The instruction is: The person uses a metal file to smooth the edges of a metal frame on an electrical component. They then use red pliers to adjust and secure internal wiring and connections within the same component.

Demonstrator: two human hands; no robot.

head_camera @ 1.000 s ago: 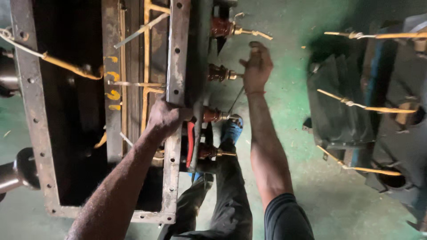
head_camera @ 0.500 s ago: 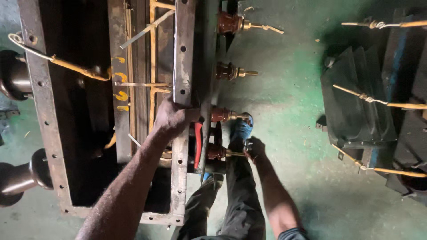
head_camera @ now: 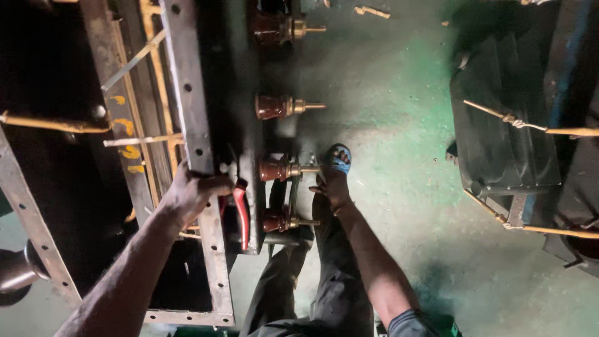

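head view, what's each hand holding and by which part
The left hand grips the bolt-holed rim of the metal tank, beside a red handle. The right hand is at the brass stud of a brown bushing; whether it grips cannot be told.

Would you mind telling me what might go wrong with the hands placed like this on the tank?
The left hand grips the bolt-holed steel flange, whose edge could cut or pinch. The right hand works low by the brown bushings; a slip could knock their brass studs.
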